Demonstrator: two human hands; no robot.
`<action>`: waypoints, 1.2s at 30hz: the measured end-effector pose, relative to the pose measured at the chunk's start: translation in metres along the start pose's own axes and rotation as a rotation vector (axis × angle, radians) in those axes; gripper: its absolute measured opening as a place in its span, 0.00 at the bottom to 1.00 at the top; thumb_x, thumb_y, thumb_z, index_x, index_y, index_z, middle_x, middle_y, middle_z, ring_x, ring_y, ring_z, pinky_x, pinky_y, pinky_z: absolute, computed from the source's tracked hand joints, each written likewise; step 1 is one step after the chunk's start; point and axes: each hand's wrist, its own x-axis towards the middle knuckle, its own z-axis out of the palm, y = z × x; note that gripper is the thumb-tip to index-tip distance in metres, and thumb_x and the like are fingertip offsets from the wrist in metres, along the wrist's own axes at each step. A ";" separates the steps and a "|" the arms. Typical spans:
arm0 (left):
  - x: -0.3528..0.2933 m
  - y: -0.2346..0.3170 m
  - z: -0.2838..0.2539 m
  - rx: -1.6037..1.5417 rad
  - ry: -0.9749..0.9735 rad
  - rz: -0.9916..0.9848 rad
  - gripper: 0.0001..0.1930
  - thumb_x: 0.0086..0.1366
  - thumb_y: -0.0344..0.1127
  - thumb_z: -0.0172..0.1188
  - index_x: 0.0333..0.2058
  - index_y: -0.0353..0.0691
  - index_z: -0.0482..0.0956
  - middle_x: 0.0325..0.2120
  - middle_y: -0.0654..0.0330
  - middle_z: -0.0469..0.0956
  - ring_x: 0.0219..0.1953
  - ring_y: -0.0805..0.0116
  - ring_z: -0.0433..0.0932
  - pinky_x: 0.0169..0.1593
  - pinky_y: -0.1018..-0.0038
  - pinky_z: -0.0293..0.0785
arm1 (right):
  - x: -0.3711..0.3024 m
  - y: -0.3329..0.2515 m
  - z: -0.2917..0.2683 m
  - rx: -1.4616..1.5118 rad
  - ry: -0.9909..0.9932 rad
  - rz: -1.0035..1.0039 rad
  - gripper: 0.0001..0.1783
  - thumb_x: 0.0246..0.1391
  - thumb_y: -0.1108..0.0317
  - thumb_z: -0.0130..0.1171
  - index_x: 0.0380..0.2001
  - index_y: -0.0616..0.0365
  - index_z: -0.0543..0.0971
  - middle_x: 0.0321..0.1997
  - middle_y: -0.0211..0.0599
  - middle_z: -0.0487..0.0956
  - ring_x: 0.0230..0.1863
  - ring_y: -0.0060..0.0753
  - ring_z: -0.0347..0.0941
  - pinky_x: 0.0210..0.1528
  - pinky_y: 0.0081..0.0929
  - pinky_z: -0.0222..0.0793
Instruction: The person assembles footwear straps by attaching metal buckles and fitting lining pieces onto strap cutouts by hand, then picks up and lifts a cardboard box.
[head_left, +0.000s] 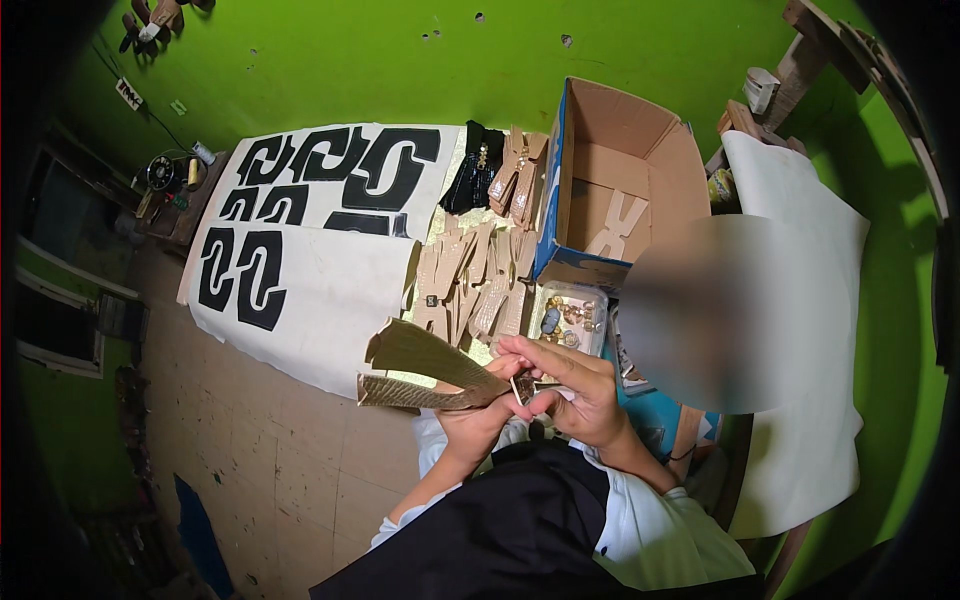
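My left hand (pixel 474 428) is closed on a tan, textured, forked leather strap piece (pixel 420 385), whose two long ends stick out to the left. My right hand (pixel 580 395) pinches at the narrow end of the same piece, its fingertips meeting those of the left. Between them is a small shiny part (pixel 523 388), too small to make out clearly. Just beyond the hands, a clear plastic box (pixel 597 345) contains gold-coloured ornaments. Several similar tan strap pieces (pixel 440 290) lie in a pile on the table.
Black S-shaped cutouts (pixel 265 280) lie on white sheets (pixel 320 335) at the left. A cardboard box (pixel 625 110) with pale strap pieces inside stands behind the plastic box. Black strap pieces (pixel 472 180) lie near the wall. A white sheet (pixel 800 420) hangs at right, beside a blurred patch.
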 end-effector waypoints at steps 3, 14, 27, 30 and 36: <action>0.003 0.002 0.002 0.061 -0.023 0.006 0.15 0.51 0.15 0.55 0.39 0.28 0.75 0.37 0.51 0.76 0.23 0.68 0.77 0.27 0.78 0.76 | 0.000 0.002 -0.001 -0.001 -0.005 0.013 0.25 0.44 0.81 0.56 0.49 0.65 0.68 0.47 0.51 0.72 0.40 0.34 0.74 0.35 0.20 0.74; 0.005 -0.002 0.003 0.770 -0.048 0.339 0.22 0.44 0.20 0.61 0.42 0.33 0.74 0.37 0.51 0.76 0.39 0.61 0.77 0.44 0.72 0.72 | -0.005 -0.004 0.010 -0.033 0.106 0.084 0.18 0.53 0.76 0.47 0.49 0.67 0.68 0.47 0.52 0.70 0.34 0.32 0.76 0.32 0.18 0.74; 0.001 -0.004 0.005 0.715 -0.088 0.435 0.17 0.50 0.19 0.53 0.42 0.25 0.72 0.39 0.45 0.74 0.43 0.55 0.75 0.48 0.68 0.70 | -0.013 0.000 0.030 -0.175 0.221 0.007 0.19 0.58 0.69 0.42 0.50 0.67 0.67 0.45 0.50 0.70 0.39 0.35 0.73 0.30 0.18 0.73; -0.001 -0.003 0.002 0.722 -0.103 0.434 0.17 0.51 0.19 0.52 0.43 0.24 0.71 0.40 0.45 0.74 0.44 0.55 0.74 0.48 0.68 0.69 | -0.013 -0.003 0.031 -0.186 0.230 0.014 0.19 0.57 0.69 0.43 0.50 0.67 0.67 0.45 0.50 0.70 0.40 0.36 0.73 0.30 0.18 0.73; 0.000 0.000 0.003 0.709 -0.107 0.404 0.16 0.55 0.24 0.50 0.43 0.24 0.70 0.40 0.44 0.74 0.45 0.56 0.74 0.49 0.68 0.68 | -0.013 -0.004 0.034 -0.238 0.224 0.012 0.18 0.57 0.71 0.43 0.49 0.68 0.67 0.46 0.50 0.69 0.41 0.37 0.72 0.29 0.18 0.73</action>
